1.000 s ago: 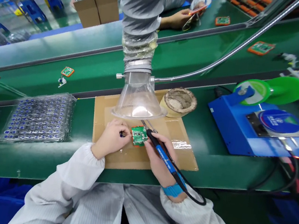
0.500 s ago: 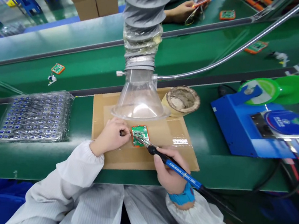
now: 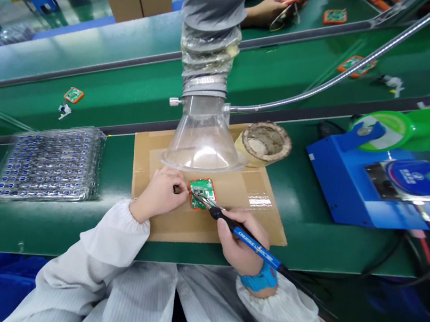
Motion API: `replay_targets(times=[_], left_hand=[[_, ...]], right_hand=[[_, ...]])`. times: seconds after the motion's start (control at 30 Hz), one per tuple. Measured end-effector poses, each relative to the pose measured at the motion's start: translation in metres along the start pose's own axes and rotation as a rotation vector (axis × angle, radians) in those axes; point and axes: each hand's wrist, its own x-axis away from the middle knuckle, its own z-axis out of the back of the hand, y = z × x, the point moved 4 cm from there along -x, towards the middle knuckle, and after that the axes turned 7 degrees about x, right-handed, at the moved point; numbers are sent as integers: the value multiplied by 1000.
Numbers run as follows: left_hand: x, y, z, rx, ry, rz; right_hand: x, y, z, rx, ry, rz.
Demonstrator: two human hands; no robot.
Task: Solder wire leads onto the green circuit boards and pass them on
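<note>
A green circuit board in an orange frame lies on a cardboard sheet. My right hand is closed around a blue and black soldering iron, whose metal tip reaches over the lower left part of the board. At the board's left edge, my left hand is closed in a pinch; what lies between its fingertips is too small to make out. Just above the board hangs the clear funnel of a grey fume hose.
Behind the board stands a crusted round pot. A blue machine with a green reel is at right, and stacked clear plastic trays are at left. Another board lies on the green belt. Across it, another person's hands hold an orange-edged piece.
The soldering iron and my right hand have shifted slightly left. Boards on the belt have moved left. My left hand stays at the board's edge.
</note>
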Motion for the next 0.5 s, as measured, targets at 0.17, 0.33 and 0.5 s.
replay_targets(times=[0.17,0.33,0.5], left_hand=[[0,-1,0,-9,-5,-28],[0,-2,0,-13,8,-33],[0,-2,-1,-14,11,-32]], right_hand=[[0,-2,1,-15,19,41],[0,-1,-1,-39,8,56],[1,-1,0,-49,24,80]])
